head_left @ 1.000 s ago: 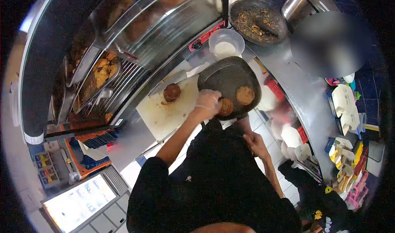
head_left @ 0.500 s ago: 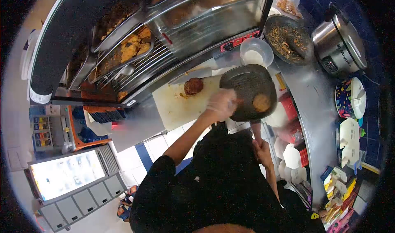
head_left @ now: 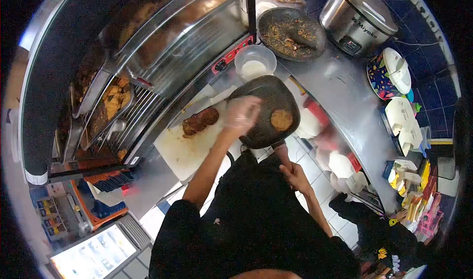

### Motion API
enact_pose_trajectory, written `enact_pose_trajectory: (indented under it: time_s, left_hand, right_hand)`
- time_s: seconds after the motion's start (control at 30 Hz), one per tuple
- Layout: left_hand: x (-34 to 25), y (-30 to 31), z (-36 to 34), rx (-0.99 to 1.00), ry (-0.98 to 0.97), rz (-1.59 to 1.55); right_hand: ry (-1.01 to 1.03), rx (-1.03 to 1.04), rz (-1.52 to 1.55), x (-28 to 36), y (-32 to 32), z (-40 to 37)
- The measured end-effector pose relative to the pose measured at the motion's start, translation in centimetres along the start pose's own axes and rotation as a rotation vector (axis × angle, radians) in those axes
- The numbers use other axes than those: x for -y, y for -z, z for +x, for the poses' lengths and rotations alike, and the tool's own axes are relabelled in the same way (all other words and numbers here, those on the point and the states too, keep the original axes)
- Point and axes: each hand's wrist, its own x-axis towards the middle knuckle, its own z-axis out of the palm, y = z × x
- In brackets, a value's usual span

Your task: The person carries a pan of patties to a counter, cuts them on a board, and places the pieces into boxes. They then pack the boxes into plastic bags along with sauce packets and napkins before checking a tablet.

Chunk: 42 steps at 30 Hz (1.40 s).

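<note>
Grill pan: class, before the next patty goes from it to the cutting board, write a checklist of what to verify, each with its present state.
1. Right hand grips the handle of the grill pan: ok.
2. Pan held next to the cutting board: ok.
3. Left hand gloved and over the pan: ok.
4. Patty in the pan within reach of that hand: ok.
5. Bare board free beside the two patties on the board: ok.
6. Left hand empty: cannot tell, it is blurred.
</note>
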Motion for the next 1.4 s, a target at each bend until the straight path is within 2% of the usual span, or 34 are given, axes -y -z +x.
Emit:
enact_pose_trajectory:
  time_s: [0.03, 0.17, 0.27, 0.3, 0.4, 0.47, 0.5, 0.57, 0.67, 0.77, 0.83, 0.97, 1.0, 1.1, 1.17, 1.2, 1.23, 1.3, 1.33, 1.4]
  left_hand:
    - [-1.8, -1.2, 1.2, 0.058, -0.141, 0.014]
    - [-4.3, -5.5, 2.7, 0.29, -0.09, 0.192]
    - [-4.6, -6.4, 2.9, 0.363, -0.075, 0.214]
    - [-4.3, -6.5, 3.0, 0.308, -0.15, 0.225]
    - [-3.9, -5.1, 3.0, 0.332, -0.147, 0.112]
    - [-3.5, -3.5, 2.4, 0.363, 0.073, -0.167]
    - [-4.1, -2.5, 2.8, 0.357, 0.078, -0.16]
    - [-5.5, -0.8, 2.9, 0.061, -0.042, 0.102]
    - [-6.0, 0.3, 2.7, -0.138, -0.052, 0.173]
    - [-4.5, 2.7, 0.3, -0.353, -0.266, 0.271]
    - [-2.5, 4.3, -0.9, -0.227, 0.108, 0.209]
    - [-0.8, 6.9, -3.6, -0.122, 0.144, 0.261]
    - [-0.8, 7.9, -4.5, -0.035, 0.093, 0.407]
    - [2.0, 9.9, -7.7, -0.039, 0.22, 0.487]
    - [2.6, 9.5, -7.0, -0.167, 0.662, 0.465]
    - [3.2, 9.4, -6.8, -0.185, 0.526, 0.435]
    - [4.4, 9.0, -6.3, -0.194, 0.541, 0.432]
    - [7.6, 7.5, -4.7, -0.035, 0.23, 0.466]
    - [10.0, 6.2, -4.3, -0.044, 0.238, 0.456]
    - [13.7, 3.7, -2.5, 0.074, 0.1, 0.64]
  right_hand:
    - [0.004, -0.006, 0.003, 0.0, -0.2, -0.1]
    - [-0.001, -0.029, 0.023, 0.2, 0.2, -0.9]
    - [-0.033, -0.021, 0.036, 0.2, 0.2, -1.4]
    - [-0.046, -0.043, 0.044, 0.2, 0.2, -1.5]
    - [0.002, -0.04, 0.097, -0.1, 0.4, -1.1]
    - [0.006, -0.059, 0.071, 0.3, 0.6, -1.0]
    - [0.011, -0.072, 0.049, 0.8, 0.4, -0.9]
    - [0.007, -0.054, 0.056, 1.4, 0.3, -0.6]
    - [0.005, -0.04, 0.064, 1.3, 0.5, 0.0]
    - [-0.013, -0.07, 0.089, 1.7, 0.6, -0.4]
    - [-0.033, -0.076, 0.098, 2.0, 0.3, -1.1]
    - [-0.067, -0.055, 0.1, 1.8, 0.4, -1.4]
    - [-0.088, -0.063, 0.089, 2.3, 0.4, -1.8]
    - [-0.044, -0.088, 0.107, 2.2, -0.2, -1.4]
    - [-0.035, -0.076, 0.118, 0.8, -0.4, -1.3]
    - [-0.04, -0.065, 0.108, 0.7, -0.6, -1.3]
    - [-0.051, -0.079, 0.119, 0.7, -0.6, -1.4]
    - [-0.061, -0.098, 0.114, 1.1, -0.5, -1.5]
    - [-0.074, -0.103, 0.099, 1.4, -0.6, -1.7]
    - [-0.078, -0.114, 0.1, 1.4, -0.7, -1.8]
